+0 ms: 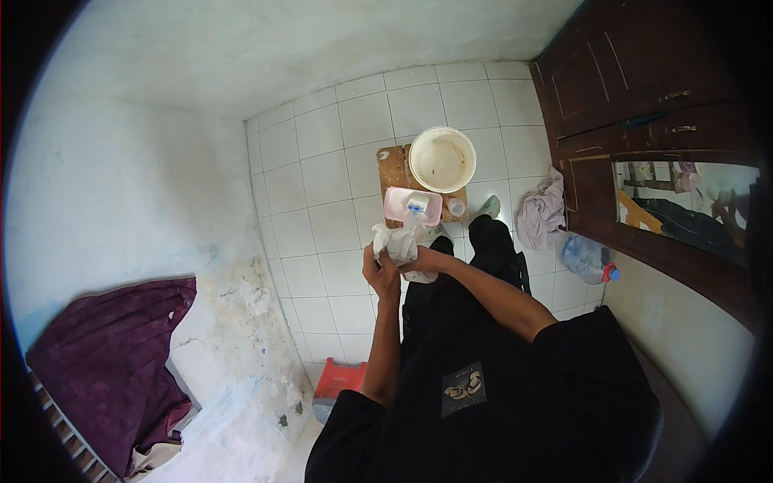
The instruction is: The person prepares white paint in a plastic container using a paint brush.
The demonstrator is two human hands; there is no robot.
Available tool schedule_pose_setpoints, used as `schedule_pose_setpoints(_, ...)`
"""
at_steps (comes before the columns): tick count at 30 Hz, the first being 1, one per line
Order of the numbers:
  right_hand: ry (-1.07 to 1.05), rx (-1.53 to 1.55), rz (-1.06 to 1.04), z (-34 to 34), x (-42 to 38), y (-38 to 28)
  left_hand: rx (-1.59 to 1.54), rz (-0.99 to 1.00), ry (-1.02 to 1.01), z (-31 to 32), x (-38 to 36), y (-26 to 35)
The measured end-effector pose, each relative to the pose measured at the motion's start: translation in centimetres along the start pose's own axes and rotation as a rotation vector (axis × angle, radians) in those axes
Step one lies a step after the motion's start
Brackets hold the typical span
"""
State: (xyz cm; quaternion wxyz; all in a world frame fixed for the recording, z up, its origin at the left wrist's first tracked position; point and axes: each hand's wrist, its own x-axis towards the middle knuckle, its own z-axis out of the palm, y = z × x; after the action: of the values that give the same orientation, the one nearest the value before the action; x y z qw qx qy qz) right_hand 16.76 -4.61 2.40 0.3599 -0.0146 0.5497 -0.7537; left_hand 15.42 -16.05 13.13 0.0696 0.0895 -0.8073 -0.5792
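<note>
My left hand (382,274) and my right hand (424,259) are both closed on a crumpled white plastic bag (396,239), held in front of my body. Part of the bag hangs below my right hand, and its contents are hidden. Just beyond it, a pink tray (391,204) sits on a low wooden stool (393,167). A small white item with blue marks (417,200) lies in the tray, too small to name. To the tray's right stands a small clear cup (456,208). Behind them is a round white tub (415,161) with specks inside.
On the right are a crumpled pale cloth (541,211), a large water bottle (585,258) and a dark wooden cabinet (596,193) with a mirror. A red bag (340,377) lies at the lower left, and purple fabric (113,362) hangs by the left wall.
</note>
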Motion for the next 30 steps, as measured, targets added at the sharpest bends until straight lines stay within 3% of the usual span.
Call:
schedule_pose_setpoints(8,0.056,-0.045,-0.025,-0.2,-0.8,-1.8,0.024,0.048,0.034,0.0,-0.3,2.0)
schedule_pose_setpoints(11,0.055,-0.080,0.070,-0.3,-1.7,-4.0,0.023,0.116,0.030,-0.1,0.0,2.8)
schedule_pose_setpoints(19,0.299,0.033,-0.091,-0.4,-3.3,-7.5,-0.025,0.254,0.080,0.9,0.8,5.6)
schedule_pose_setpoints(22,0.437,-0.080,-0.134,-0.5,-4.6,-10.4,0.016,0.295,0.018,1.6,1.6,6.6)
schedule_pose_setpoints(30,0.757,-0.051,-0.315,-3.6,-4.6,-10.7,-0.185,0.394,-0.128,7.3,4.8,8.0)
